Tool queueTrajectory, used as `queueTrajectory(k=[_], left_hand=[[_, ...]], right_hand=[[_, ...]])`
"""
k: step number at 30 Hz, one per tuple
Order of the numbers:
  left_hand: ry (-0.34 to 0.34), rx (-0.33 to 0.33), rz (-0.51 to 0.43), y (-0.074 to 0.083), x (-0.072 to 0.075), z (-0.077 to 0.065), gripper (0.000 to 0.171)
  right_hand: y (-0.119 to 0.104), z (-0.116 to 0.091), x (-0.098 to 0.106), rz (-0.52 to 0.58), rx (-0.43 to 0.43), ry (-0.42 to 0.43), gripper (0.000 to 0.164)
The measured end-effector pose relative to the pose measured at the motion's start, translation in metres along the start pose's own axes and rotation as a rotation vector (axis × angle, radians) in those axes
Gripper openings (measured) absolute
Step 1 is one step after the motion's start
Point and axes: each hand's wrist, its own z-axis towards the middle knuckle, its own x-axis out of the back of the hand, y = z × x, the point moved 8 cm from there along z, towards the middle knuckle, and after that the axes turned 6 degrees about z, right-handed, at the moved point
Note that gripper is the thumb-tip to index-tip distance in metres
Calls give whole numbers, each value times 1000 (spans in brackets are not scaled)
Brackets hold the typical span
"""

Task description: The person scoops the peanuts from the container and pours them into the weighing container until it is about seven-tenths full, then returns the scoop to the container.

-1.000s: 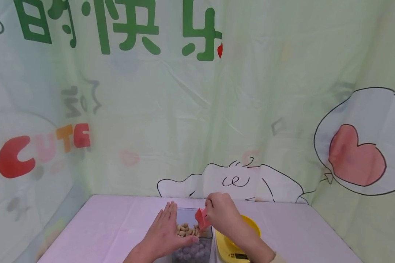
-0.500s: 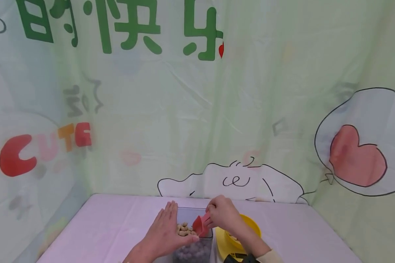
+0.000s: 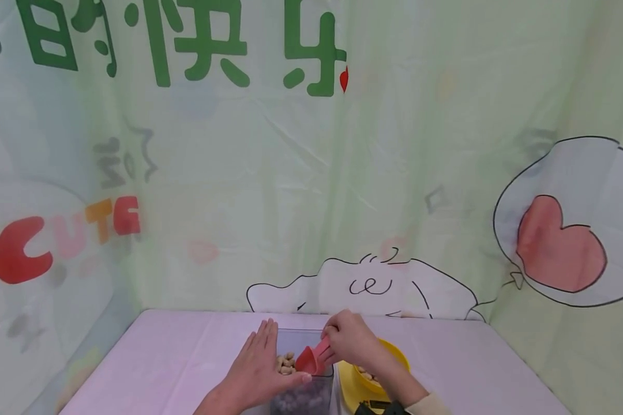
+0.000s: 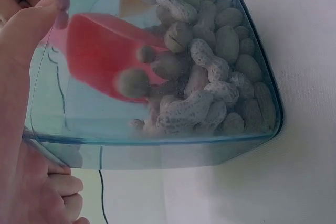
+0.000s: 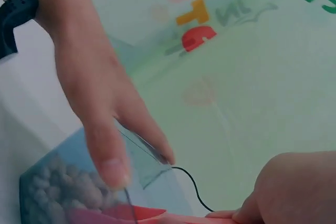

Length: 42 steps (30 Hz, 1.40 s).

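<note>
A clear plastic container of unshelled peanuts stands on the table. My left hand steadies it at the near left corner, fingers stretched along the left side and thumb over the near wall. With curled fingers, my right hand grips the handle of a red scoop, whose bowl is inside the container among the peanuts. Through the wall in the left wrist view, the scoop lies tilted, its mouth against several peanuts. How full it is, I cannot tell.
Right of the container, partly behind my right forearm, a yellow bowl with some peanuts sits on a yellow kitchen scale. A pale cloth covers the table, and a printed curtain hangs behind and at the sides.
My right hand has moved slightly down, and the scoop has swung left and lower, its mouth turning toward the peanuts at the left. My left hand has stayed on the container.
</note>
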Motion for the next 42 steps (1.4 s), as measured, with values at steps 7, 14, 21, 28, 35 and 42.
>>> queueTrajectory(k=[7,14,21,28,35,42], left_hand=[[-12,0,1,2,0,2,127],[-40,30,-10,-3,-1,0,129],[-13,13,-25,-1,1,-2,128],[-20,3,-16,0,0,-4,126],[-24,-16,-11,2,1,0,124],[-47,10,-1,-1,-1,1,123]], right_hand=[[5,0,-10,53,-76,-32,23],[21,-3,-16,190,-170,-55,26],[3,-4,-20,42,43,16,24],[13,-6,-24,136,-89,-74,25],[7,-6,-25,63,-29,-68,23],[13,-3,-28,98,-102,-84,25]])
